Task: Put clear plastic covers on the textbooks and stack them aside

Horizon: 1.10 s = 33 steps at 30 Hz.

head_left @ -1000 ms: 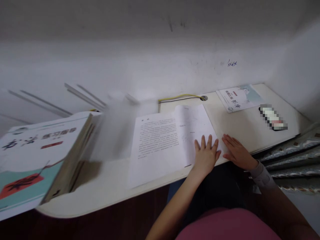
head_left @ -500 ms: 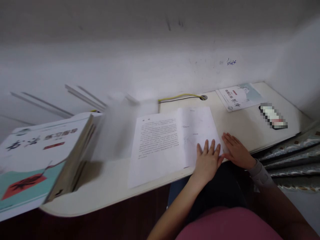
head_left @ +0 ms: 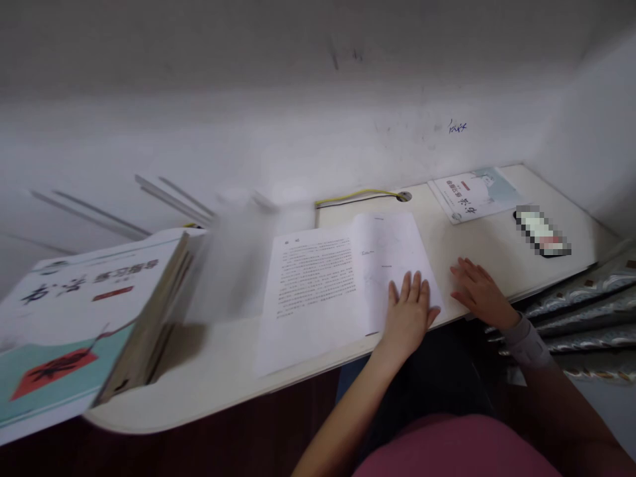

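Right hand [head_left: 481, 295] had slid off to the right, away from the left hand [head_left: 408, 317], leaving a strip of bare desk [head_left: 489, 228] between them. Both lay flat with fingers spread; neither pinched anything. Left hand stayed pressed on the lower edge of the open papers [head_left: 318, 285], which sat mid-desk near the front edge (left sheet dense text, right sheet sparse). Papers looked unshifted, now under one hand only. Right hand touched only bare desk. A blurred pale object [head_left: 233, 262] stood just beside the thick book [head_left: 94, 311] at the left end: couldn't tell what it was. Book was cut off by the frame. Phone [head_left: 542, 232] was pixelated, unreadable. Booklet [head_left: 474, 194] lay at the far right corner.
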Available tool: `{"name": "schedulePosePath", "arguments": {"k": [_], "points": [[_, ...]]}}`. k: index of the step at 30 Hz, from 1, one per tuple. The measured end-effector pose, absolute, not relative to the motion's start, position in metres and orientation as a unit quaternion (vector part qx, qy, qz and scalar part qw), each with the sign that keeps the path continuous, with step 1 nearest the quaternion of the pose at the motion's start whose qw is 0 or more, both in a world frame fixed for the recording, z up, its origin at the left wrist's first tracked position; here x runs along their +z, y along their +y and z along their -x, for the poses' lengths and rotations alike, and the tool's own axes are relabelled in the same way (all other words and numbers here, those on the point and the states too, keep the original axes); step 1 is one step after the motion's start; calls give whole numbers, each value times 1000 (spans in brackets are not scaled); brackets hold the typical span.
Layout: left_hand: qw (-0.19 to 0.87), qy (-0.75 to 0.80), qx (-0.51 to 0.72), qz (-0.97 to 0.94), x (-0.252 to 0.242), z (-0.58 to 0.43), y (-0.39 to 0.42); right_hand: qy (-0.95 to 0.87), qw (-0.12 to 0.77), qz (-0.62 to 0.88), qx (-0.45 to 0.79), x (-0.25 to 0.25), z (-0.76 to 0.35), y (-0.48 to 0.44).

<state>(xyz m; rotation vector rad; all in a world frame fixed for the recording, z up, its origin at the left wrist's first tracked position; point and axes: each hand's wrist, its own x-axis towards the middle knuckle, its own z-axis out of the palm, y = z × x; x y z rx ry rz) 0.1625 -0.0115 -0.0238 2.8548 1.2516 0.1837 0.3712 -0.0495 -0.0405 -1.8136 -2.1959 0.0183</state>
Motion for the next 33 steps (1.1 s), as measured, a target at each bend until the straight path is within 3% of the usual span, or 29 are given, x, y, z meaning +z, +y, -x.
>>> {"name": "schedulePosePath", "arguments": {"k": [6,19,25,33], "points": [[26,404,33,-914,-22,-171,-1,-768,115,630,-18,-39,-373,-51],[37,367,32,-929,-19,-177,-7,-761,142,633,0,-43,-377,-50],[-31,435,57,-898,-5,-149,-5,-734,134,666,-26,-47,-393,-51],[-7,423,8,-906,-17,-149,7,-722,138,677,-44,-54,-393,-51]]}}
